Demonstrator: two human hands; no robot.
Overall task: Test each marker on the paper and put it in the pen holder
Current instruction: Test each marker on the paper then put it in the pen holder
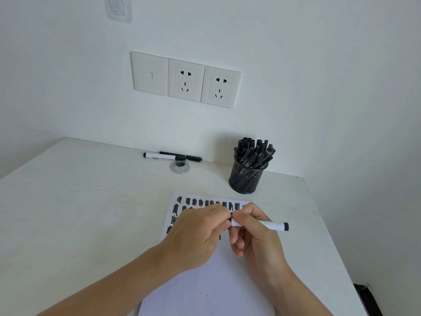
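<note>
- Right hand [255,233] gripped white marker [266,224], fingers closed round the barrel, black end pointing right.
- Left hand [198,233] pinched the marker's other end, over the paper [205,288]; cap hidden by the fingers.
- Paper lay on counter [79,213], black test marks across its top.
- Mesh pen holder [247,179] behind the paper, full of black markers.
- Two loose markers [168,156] near the wall.

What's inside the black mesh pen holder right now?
The pen holder is packed with black markers standing on end, their tops fanning out above the rim. Their lower ends and the holder's bottom cannot be made out through the mesh.
</note>
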